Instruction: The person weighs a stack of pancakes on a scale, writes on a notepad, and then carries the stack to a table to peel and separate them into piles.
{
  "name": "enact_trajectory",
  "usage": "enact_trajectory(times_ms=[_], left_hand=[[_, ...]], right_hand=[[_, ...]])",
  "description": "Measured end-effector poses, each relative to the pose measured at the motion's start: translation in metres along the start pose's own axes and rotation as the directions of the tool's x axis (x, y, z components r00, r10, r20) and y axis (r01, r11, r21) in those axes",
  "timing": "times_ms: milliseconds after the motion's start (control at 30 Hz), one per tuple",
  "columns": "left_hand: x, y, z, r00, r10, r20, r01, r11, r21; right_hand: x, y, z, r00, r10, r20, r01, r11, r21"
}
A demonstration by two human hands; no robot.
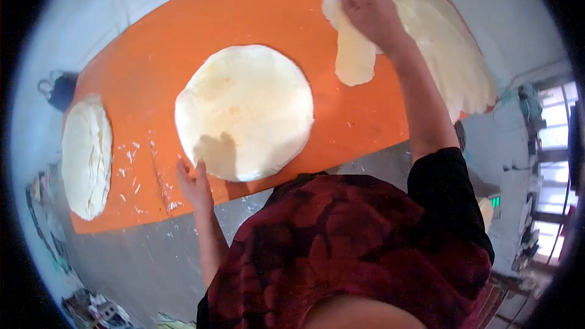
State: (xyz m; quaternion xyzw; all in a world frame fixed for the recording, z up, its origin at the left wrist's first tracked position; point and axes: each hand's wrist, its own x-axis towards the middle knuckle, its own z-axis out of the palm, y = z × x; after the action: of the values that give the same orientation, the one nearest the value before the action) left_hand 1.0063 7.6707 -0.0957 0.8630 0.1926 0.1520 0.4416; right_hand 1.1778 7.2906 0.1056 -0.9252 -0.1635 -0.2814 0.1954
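Observation:
A round stack of thin, pale dough sheets (256, 100) lies in the middle of the orange table, with light brown patches on top. My left hand (196, 187) is at the lower left rim of this stack, fingers and thumb apart, holding nothing. Toward the upper right, my right hand (368, 15) is closed with bent fingers on a thin dough sheet (355, 61), which extends below the hand over the table. Fingertips of the right hand are partly hidden. Beside it, overlapping pale sheets (448, 42) spread along the table's right end.
At the left end of the orange table (140, 85) sits a folded, layered pile of pale dough sheets (87, 158). White crumbs are scattered near it. A dark object (62, 90) stands by the far left corner. Barred windows (553, 170) are on the right.

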Motion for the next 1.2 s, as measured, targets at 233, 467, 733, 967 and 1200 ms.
enact_trajectory(times_ms=[233, 467, 733, 967, 1200], left_hand=[[0.021, 0.024, -0.004, 0.703, -0.073, 0.708, 0.705, -0.063, -0.707], [0.019, -0.028, 0.0, 0.657, -0.108, 0.746, 0.709, -0.248, -0.66], [0.016, 0.04, 0.013, 0.789, -0.271, 0.552, 0.614, 0.391, -0.685], [-0.007, 0.051, 0.034, 0.922, 0.318, 0.222, -0.154, 0.824, -0.545], [-0.01, 0.056, 0.032, 0.854, 0.47, 0.222, -0.434, 0.88, -0.192]], right_hand=[[-0.073, -0.174, 0.099, 0.651, -0.389, 0.652, 0.337, 0.917, 0.211], [-0.15, -0.14, 0.117, 0.285, -0.455, 0.843, 0.369, 0.864, 0.342], [-0.131, -0.139, 0.151, 0.591, -0.222, 0.776, -0.381, 0.771, 0.511], [-0.096, -0.162, 0.165, 0.415, 0.183, 0.891, -0.895, 0.258, 0.364], [-0.098, -0.158, 0.165, 0.449, 0.18, 0.875, -0.885, 0.226, 0.408]])
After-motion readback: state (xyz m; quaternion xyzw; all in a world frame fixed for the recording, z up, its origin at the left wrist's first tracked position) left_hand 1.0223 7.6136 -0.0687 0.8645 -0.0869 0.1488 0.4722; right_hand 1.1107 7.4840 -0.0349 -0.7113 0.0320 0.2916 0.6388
